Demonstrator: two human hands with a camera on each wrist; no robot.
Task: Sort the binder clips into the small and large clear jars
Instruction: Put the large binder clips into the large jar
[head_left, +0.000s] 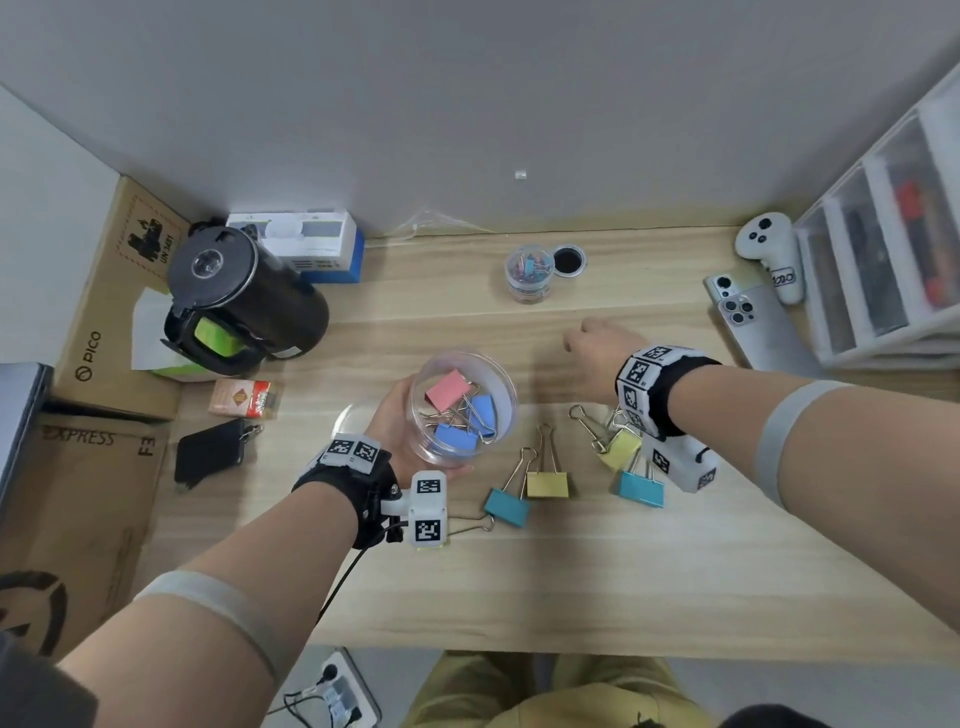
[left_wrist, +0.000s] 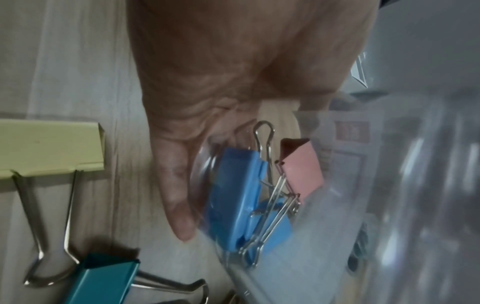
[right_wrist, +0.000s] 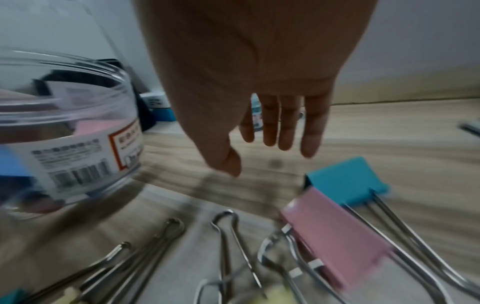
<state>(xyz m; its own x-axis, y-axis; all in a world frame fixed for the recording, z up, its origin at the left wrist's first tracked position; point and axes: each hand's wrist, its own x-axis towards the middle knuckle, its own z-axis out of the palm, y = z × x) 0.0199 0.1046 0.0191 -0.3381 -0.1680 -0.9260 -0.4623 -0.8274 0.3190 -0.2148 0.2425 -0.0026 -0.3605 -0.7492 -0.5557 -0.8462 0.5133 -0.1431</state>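
Observation:
My left hand (head_left: 393, 418) grips the large clear jar (head_left: 464, 408) and holds it tilted just above the table. Pink and blue large clips (head_left: 457, 415) lie inside; the left wrist view shows the blue clip (left_wrist: 233, 195) and pink clip (left_wrist: 301, 168) through the wall. My right hand (head_left: 589, 349) is open and empty, fingers (right_wrist: 283, 127) straight, above the table beyond the loose clips. Teal (head_left: 508, 506), yellow (head_left: 547, 483), yellow (head_left: 621, 449) and teal (head_left: 641, 488) clips lie on the table. The small jar (head_left: 530, 273) with small clips stands at the back.
The small jar's lid (head_left: 569, 261) lies beside it. A black kettle (head_left: 244, 301) and cardboard boxes (head_left: 114, 312) stand at left, with a cigarette pack (head_left: 244, 397) and black pouch (head_left: 210, 452). Two phones (head_left: 753, 322), a controller (head_left: 774, 254) and drawers (head_left: 893, 249) are at right.

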